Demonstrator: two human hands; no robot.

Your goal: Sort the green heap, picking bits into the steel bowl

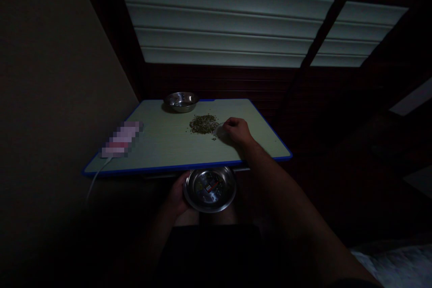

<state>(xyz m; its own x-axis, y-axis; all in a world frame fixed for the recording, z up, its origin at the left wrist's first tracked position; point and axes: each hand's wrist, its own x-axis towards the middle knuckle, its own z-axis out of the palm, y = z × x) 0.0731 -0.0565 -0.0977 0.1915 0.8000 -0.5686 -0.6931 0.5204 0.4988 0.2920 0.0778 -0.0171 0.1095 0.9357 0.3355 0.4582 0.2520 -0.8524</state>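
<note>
My left hand (pixel 177 194) grips the rim of a shiny metal bowl (pixel 192 198) from the left, just below the table's front edge. A few small bits and a dark and red label show inside that bowl. Over the table, my right hand (pixel 238 129) is closed on a pale, see-through thin piece (pixel 220 131), perhaps plastic; its kind is unclear in the dim light. That piece touches the right side of a loose pile of small greenish-brown grains (pixel 204 123). Some grains lie scattered around the pile.
A second metal bowl (pixel 182 102) stands at the back left of the pale, blue-edged table (pixel 162 144). On the left lies a blurred-out pinkish device (pixel 122 138) with a white cable (pixel 96 177) hanging over the edge. Behind is a dark wooden frame with pale slats (pixel 222 31).
</note>
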